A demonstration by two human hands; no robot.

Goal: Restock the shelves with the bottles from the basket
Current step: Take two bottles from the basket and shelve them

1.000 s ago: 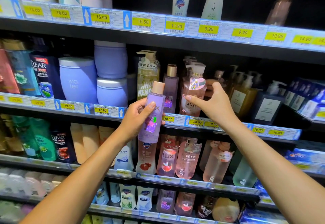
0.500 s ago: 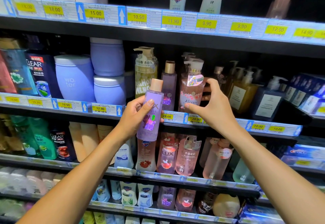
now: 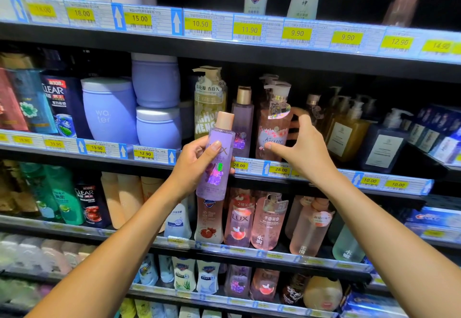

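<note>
The shelving (image 3: 224, 53) fills the whole wall in front of this person, tier on tier of toiletries behind blue price strips. On the middle tier, fat lavender jars (image 3: 109, 110) sit to the left, and to their right a tall pink pump bottle (image 3: 273, 130) stands at the shelf's front edge. The right hand (image 3: 301, 148) has hold of it: the thumb presses on the front near the script lettering and the fingers curl round its far side.

The purple bottle (image 3: 217, 175) is off the shelf, held up in front of the middle tier's edge, just left of the pink one and tilted slightly to the right. It is slim and see-through, filled with lilac liquid, with faint LUX lettering, a cluster of purple grapes on the front and a small green sticker. The left hand (image 3: 194, 165) grips it round the middle, thumb across the front. The hands are apart, each with its own bottle.

A matching purple bottle (image 3: 243, 120) stands on the shelf right behind. The held bottle's cap (image 3: 225, 119) is peach-coloured, and a yellow 28.00 tag (image 3: 239, 165) shows beside its lower half
</note>
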